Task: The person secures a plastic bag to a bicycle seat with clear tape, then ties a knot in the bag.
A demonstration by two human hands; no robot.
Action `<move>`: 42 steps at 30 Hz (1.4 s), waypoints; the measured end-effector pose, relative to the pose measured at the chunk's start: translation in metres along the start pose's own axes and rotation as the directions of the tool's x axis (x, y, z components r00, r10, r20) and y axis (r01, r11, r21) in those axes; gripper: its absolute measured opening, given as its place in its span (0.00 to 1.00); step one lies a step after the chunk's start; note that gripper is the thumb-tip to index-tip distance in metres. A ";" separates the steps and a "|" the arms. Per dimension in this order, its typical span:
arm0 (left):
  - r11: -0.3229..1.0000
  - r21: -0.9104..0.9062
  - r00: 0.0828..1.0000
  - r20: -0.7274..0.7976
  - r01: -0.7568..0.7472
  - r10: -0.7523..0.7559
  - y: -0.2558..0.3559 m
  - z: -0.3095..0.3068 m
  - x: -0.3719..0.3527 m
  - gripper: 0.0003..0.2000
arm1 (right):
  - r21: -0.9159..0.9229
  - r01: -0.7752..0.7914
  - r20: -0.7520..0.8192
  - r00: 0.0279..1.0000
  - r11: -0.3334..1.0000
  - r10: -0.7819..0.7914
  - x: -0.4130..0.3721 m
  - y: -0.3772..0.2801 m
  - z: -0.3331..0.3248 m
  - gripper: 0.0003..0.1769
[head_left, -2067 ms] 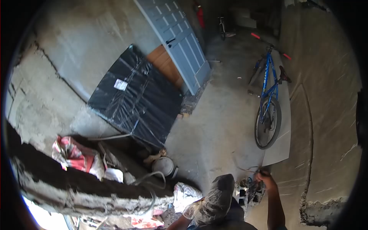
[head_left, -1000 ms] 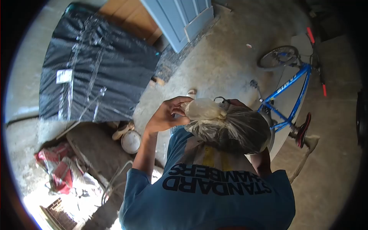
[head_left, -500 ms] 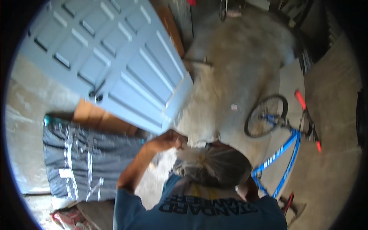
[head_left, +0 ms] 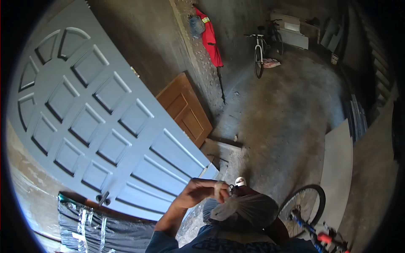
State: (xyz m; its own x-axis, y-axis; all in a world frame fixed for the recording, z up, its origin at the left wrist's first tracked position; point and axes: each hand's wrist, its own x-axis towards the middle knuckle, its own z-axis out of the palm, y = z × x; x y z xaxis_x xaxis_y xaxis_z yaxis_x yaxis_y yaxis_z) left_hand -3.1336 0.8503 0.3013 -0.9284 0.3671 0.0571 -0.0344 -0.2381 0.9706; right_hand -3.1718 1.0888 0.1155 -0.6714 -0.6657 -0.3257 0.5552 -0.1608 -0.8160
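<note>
A translucent plastic bag (head_left: 242,211) with a gathered top hangs in front of my chest at the bottom centre. My left hand (head_left: 198,192) is closed, its fingers pinching the bag's twisted upper part. Close beside it, my right hand (head_left: 244,191) shows only in part behind the bag, and its fingers are hard to make out. Between the two hands is a small dark object (head_left: 231,189), too small to name. A white sandal (head_left: 240,181) shows just beyond the hands.
A blue-grey panelled door (head_left: 105,126) fills the left, above a black-wrapped package (head_left: 114,234). A brown wooden panel (head_left: 185,109) leans behind. At lower right stands a bicycle (head_left: 310,230). A white bicycle (head_left: 258,55) and a hanging red garment (head_left: 209,40) are farther back.
The view has tilted up, so the far bicycle, red garment and more of the door show. My hands and the bag now sit lower in the frame, with the bag still held.
</note>
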 end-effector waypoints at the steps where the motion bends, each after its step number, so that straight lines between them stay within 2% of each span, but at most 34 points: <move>1: 0.992 -0.074 0.993 0.045 -0.103 0.107 -0.004 -0.010 0.035 0.17 | -0.001 0.006 -0.003 1.000 1.000 -0.006 0.032 -0.013 -0.022 0.16; 3: 0.985 -0.030 0.983 0.054 -0.172 0.173 -0.007 -0.037 0.101 0.14 | 0.005 0.020 -0.032 0.999 1.000 -0.019 0.098 -0.041 -0.068 0.17; 5: 0.940 -0.013 0.924 0.181 -0.340 0.337 -0.001 -0.074 0.169 0.14 | 0.001 0.061 -0.079 0.995 0.998 -0.061 0.169 -0.076 -0.120 0.17; 6: 0.939 -0.047 0.930 0.130 -0.340 0.343 0.009 -0.084 0.197 0.12 | 0.001 0.085 -0.111 0.990 0.996 -0.085 0.199 -0.094 -0.145 0.18; 9: 0.904 0.037 0.904 0.049 -0.426 0.424 0.044 -0.116 0.275 0.12 | -0.018 0.171 -0.215 0.962 0.985 -0.171 0.284 -0.161 -0.221 0.18; 10: 0.900 0.059 0.899 -0.054 -0.431 0.434 0.054 -0.128 0.300 0.10 | -0.029 0.191 -0.241 0.951 0.981 -0.193 0.308 -0.184 -0.244 0.19; 11: 0.856 0.091 0.848 -0.120 -0.509 0.517 0.063 -0.139 0.329 0.09 | -0.040 0.208 -0.259 0.942 0.977 -0.212 0.331 -0.205 -0.265 0.19; 13: 0.758 0.339 0.740 -0.212 -0.556 0.638 0.086 -0.162 0.384 0.07 | -0.076 0.214 -0.267 0.937 0.974 -0.227 0.373 -0.241 -0.304 0.20; 14: 0.693 0.401 0.670 -0.223 -0.598 0.708 0.098 -0.177 0.416 0.07 | -0.111 0.196 -0.255 0.942 0.974 -0.218 0.395 -0.257 -0.323 0.20; 15: 0.623 0.462 0.593 -0.229 -0.632 0.772 0.109 -0.191 0.448 0.07 | -0.214 0.137 -0.207 0.961 0.967 -0.182 0.419 -0.272 -0.348 0.22; 16: 0.610 0.530 0.566 -0.268 -0.589 0.779 0.119 -0.202 0.476 0.06 | -0.136 0.153 -0.206 0.962 0.979 -0.179 0.439 -0.285 -0.361 0.22; 18: 0.571 0.656 0.492 -0.331 -0.493 0.805 0.135 -0.221 0.531 0.05 | -0.110 0.146 -0.183 0.969 0.983 -0.164 0.483 -0.313 -0.390 0.22; 21: 0.391 0.793 0.386 -0.214 -0.467 0.897 0.150 -0.266 0.605 0.04 | -0.055 0.113 -0.108 0.987 0.992 -0.119 0.546 -0.361 -0.431 0.21; 22: 0.371 0.818 0.332 -0.236 -0.439 0.913 0.152 -0.279 0.627 0.04 | -0.038 0.109 -0.064 0.992 0.993 -0.112 0.572 -0.381 -0.446 0.22; 23: 0.334 0.924 0.323 -0.263 -0.188 0.909 0.161 -0.282 0.641 0.04 | -0.184 0.159 -0.110 0.977 0.970 -0.181 0.595 -0.402 -0.459 0.22; 24: 0.316 0.921 0.235 -0.263 -0.229 0.936 0.165 -0.297 0.661 0.05 | -0.380 0.205 -0.106 0.959 0.902 -0.263 0.641 -0.412 -0.492 0.23; 25: 0.308 0.916 0.157 -0.275 -0.259 0.949 0.164 -0.313 0.676 0.05 | -0.319 0.315 -0.046 0.937 0.894 -0.347 0.668 -0.436 -0.501 0.24; 26: 0.312 0.918 0.109 -0.294 -0.246 0.950 0.167 -0.328 0.690 0.05 | -0.240 0.413 0.007 0.906 0.879 -0.423 0.690 -0.466 -0.505 0.25; 28: 0.334 0.916 0.030 -0.336 -0.221 0.941 0.178 -0.351 0.716 0.05 | -0.304 0.459 -0.003 0.876 0.834 -0.483 0.737 -0.541 -0.495 0.24; 29: 0.306 0.917 0.019 -0.312 -0.256 0.950 0.183 -0.361 0.726 0.05 | -0.344 0.469 -0.019 0.863 0.813 -0.506 0.753 -0.578 -0.491 0.24; 31: 0.327 0.914 -0.040 -0.346 -0.238 0.937 0.193 -0.360 0.745 0.06 | -0.481 0.540 0.129 0.822 0.690 -0.554 0.780 -0.667 -0.467 0.21; 33: 0.328 0.929 -0.074 -0.344 -0.173 0.936 0.201 -0.364 0.764 0.06 | -0.541 0.593 0.145 0.764 0.596 -0.629 0.818 -0.743 -0.434 0.18; 34: 0.337 0.930 -0.080 -0.350 -0.144 0.933 0.205 -0.367 0.774 0.06 | -0.477 0.673 0.165 0.700 0.565 -0.695 0.833 -0.777 -0.410 0.18; 35: 0.332 0.937 -0.100 -0.343 -0.113 0.934 0.208 -0.371 0.784 0.06 | -0.486 0.699 0.223 0.679 0.524 -0.699 0.841 -0.813 -0.384 0.20; 36: 0.354 0.930 -0.111 -0.364 -0.100 0.925 0.210 -0.375 0.793 0.06 | -0.553 0.729 0.258 0.610 0.404 -0.749 0.849 -0.846 -0.356 0.21; 37: 0.365 0.926 -0.125 -0.375 -0.093 0.919 0.212 -0.376 0.799 0.05 | -0.542 0.791 0.307 0.501 0.284 -0.809 0.858 -0.868 -0.330 0.22; 38: 0.340 0.935 -0.126 -0.351 -0.100 0.928 0.212 -0.381 0.806 0.05 | -0.578 0.787 0.339 0.474 0.218 -0.813 0.873 -0.888 -0.309 0.22; 40: 0.302 0.951 -0.104 -0.307 -0.060 0.946 0.209 -0.389 0.814 0.03 | -0.500 0.864 0.400 0.296 0.064 -0.867 0.917 -0.911 -0.268 0.20; 41: 0.275 0.960 -0.084 -0.279 -0.054 0.957 0.206 -0.396 0.817 0.02 | -0.495 0.867 0.441 0.305 0.054 -0.844 0.924 -0.925 -0.249 0.20; 42: 0.310 0.951 -0.114 -0.310 -0.017 0.944 0.205 -0.393 0.823 0.02 | -0.495 0.867 0.479 0.322 0.051 -0.817 0.928 -0.934 -0.232 0.19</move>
State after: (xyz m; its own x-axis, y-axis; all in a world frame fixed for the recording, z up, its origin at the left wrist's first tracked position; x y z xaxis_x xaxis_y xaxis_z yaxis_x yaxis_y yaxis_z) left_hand -4.0505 0.7504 0.4551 -0.0414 -0.5451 0.8373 0.3566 0.7748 0.5220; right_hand -4.4270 0.7906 0.4647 -0.4343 -0.4319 0.7905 -0.7969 -0.2250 -0.5607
